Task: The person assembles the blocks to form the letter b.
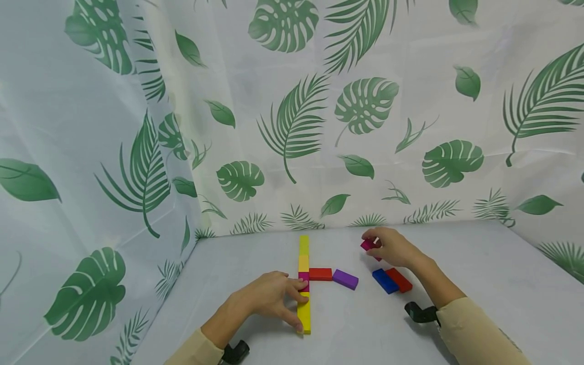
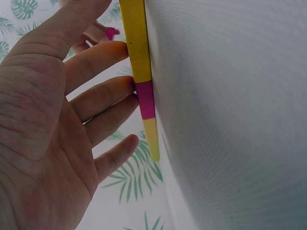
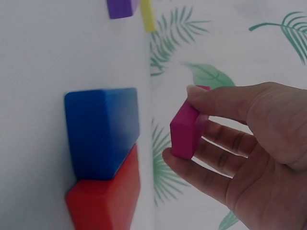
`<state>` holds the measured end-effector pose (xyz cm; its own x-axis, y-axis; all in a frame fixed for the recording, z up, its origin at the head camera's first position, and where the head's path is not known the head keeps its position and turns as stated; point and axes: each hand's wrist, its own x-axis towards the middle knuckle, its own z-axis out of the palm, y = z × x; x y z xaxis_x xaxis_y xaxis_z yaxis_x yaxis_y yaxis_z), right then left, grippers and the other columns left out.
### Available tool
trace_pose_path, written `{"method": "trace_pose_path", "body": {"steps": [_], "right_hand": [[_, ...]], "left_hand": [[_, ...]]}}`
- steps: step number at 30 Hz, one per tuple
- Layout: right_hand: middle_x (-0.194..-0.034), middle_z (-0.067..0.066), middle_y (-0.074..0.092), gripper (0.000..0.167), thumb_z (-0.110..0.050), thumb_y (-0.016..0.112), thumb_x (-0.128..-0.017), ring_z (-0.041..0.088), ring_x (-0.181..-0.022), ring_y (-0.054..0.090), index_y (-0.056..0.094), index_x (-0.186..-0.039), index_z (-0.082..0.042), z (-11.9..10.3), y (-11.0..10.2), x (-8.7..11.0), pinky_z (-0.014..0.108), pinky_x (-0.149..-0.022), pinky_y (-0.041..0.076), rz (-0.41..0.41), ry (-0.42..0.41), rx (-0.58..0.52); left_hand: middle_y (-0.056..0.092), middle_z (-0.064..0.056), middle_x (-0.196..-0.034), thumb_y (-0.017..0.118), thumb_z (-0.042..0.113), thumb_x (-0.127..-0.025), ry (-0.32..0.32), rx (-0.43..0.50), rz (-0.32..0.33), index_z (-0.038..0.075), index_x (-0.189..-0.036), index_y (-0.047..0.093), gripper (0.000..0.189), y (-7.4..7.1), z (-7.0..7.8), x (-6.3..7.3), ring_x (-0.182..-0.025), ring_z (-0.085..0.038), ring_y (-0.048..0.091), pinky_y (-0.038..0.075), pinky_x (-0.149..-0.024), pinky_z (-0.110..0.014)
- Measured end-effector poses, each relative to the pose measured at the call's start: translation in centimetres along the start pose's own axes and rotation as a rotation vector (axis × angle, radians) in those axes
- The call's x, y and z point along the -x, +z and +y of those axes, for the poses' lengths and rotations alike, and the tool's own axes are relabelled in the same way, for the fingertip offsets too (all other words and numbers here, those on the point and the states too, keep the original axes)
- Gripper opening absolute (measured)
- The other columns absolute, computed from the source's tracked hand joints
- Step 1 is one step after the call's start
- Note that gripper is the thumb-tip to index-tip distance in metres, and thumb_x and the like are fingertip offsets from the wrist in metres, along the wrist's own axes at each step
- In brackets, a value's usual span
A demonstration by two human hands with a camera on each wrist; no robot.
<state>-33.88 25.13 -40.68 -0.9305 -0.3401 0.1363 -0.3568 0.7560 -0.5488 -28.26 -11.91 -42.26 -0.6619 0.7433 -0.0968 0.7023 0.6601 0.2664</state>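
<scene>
Bench (image 1: 356, 329): plain, pale, matte surface. Back and left side closed off by white sheeting (image 1: 410, 56) printed with green leaves; sheeting on the right too, light creases in places. Soft shadows under both arms.

Left arm comes in low, beige sleeve (image 1: 197, 349), black device (image 1: 235, 352) at the wrist. Left hand (image 1: 274, 294) sits beside the block row (image 1: 303, 263), grip spread, not wrapped round anything: fingertips against the row's left side and at the magenta segment (image 1: 304, 289), thumb near the row's near end. Row runs straight away from the person, yellow on both sides of the magenta.

Right arm reaches farther out, same sleeve colour, black device (image 1: 421, 313) below the wrist. Right hand (image 1: 394, 247) has its grip pinching a loose magenta block (image 3: 182, 139), thumb on one side, fingers on the other, held clear of the bench.

Nearer than that hand: blue block (image 1: 385, 281) and red block (image 1: 399, 280), side by side, touching. Second red one (image 1: 321, 274) butts the row's right side; purple block (image 1: 345, 279) at its outer end, angled. Contact there: can't tell.
</scene>
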Motion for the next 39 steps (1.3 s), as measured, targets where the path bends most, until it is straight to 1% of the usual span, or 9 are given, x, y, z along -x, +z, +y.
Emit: {"method": "trace_pose_path", "body": {"steps": [7, 12, 17, 21, 28, 33, 39], "right_hand": [[-0.109, 0.008, 0.07, 0.038, -0.011, 0.077, -0.094, 0.02, -0.097, 0.066, 0.067, -0.13, -0.005, -1.0, -0.2, 0.1, 0.032, -0.076, 0.063, -0.014, -0.012, -0.013], [-0.107, 0.007, 0.07, 0.036, -0.011, 0.08, -0.091, 0.02, -0.095, 0.066, 0.068, -0.125, -0.007, -1.8, -0.2, 0.2, 0.032, -0.075, 0.064, -0.037, -0.008, -0.033], [-0.105, 0.006, 0.07, 0.034, -0.01, 0.083, -0.088, 0.019, -0.091, 0.067, 0.068, -0.119, -0.008, -2.7, -0.2, 0.5, 0.032, -0.073, 0.064, -0.103, 0.0, -0.054], [-0.104, 0.004, 0.07, 0.035, -0.011, 0.084, -0.087, 0.018, -0.092, 0.067, 0.069, -0.118, -0.007, -3.3, -0.3, 0.7, 0.033, -0.073, 0.064, -0.15, 0.001, -0.056], [-0.104, 0.004, 0.069, 0.034, -0.014, 0.086, -0.086, 0.018, -0.091, 0.067, 0.069, -0.115, -0.011, -3.6, -0.2, 0.9, 0.032, -0.071, 0.063, -0.181, 0.017, -0.055], [-0.101, 0.004, 0.068, 0.032, -0.013, 0.086, -0.085, 0.018, -0.088, 0.067, 0.069, -0.112, -0.012, -3.7, 0.1, 0.9, 0.031, -0.069, 0.063, -0.206, 0.033, -0.067], [-0.099, 0.003, 0.068, 0.03, -0.013, 0.086, -0.085, 0.018, -0.087, 0.067, 0.069, -0.11, -0.012, -4.0, 0.4, 1.4, 0.031, -0.068, 0.063, -0.22, 0.02, -0.077]], "left_hand": [[0.059, 0.017, -0.148, 0.082, 0.071, -0.073, -0.006, 0.017, -0.006, 0.039, -0.128, 0.073, 0.065, -0.1, 0.1, 0.0, -0.141, -0.008, 0.053, 0.045, -0.116, -0.044], [0.059, 0.017, -0.148, 0.082, 0.072, -0.073, 0.004, 0.016, 0.0, 0.039, -0.128, 0.073, 0.065, -0.1, 0.1, 0.0, -0.141, -0.006, 0.053, 0.045, -0.116, -0.043], [0.06, 0.017, -0.147, 0.081, 0.072, -0.073, 0.009, 0.016, 0.003, 0.039, -0.128, 0.073, 0.065, -0.1, 0.1, 0.0, -0.141, -0.006, 0.053, 0.045, -0.116, -0.044], [0.06, 0.018, -0.147, 0.081, 0.073, -0.073, 0.009, 0.013, 0.004, 0.04, -0.128, 0.073, 0.065, 0.0, 0.0, 0.0, -0.14, -0.006, 0.054, 0.046, -0.116, -0.044], [0.059, 0.018, -0.148, 0.08, 0.073, -0.073, 0.007, 0.014, 0.002, 0.04, -0.128, 0.073, 0.064, 0.0, -0.1, 0.0, -0.14, -0.008, 0.054, 0.046, -0.115, -0.044], [0.059, 0.019, -0.147, 0.081, 0.073, -0.073, 0.002, 0.012, 0.002, 0.04, -0.128, 0.073, 0.064, 0.0, 0.0, 0.0, -0.14, -0.009, 0.055, 0.046, -0.115, -0.044], [0.059, 0.018, -0.147, 0.08, 0.073, -0.073, 0.005, 0.009, 0.001, 0.04, -0.128, 0.073, 0.064, 0.0, 0.0, -0.1, -0.139, -0.008, 0.055, 0.047, -0.115, -0.044]]}}
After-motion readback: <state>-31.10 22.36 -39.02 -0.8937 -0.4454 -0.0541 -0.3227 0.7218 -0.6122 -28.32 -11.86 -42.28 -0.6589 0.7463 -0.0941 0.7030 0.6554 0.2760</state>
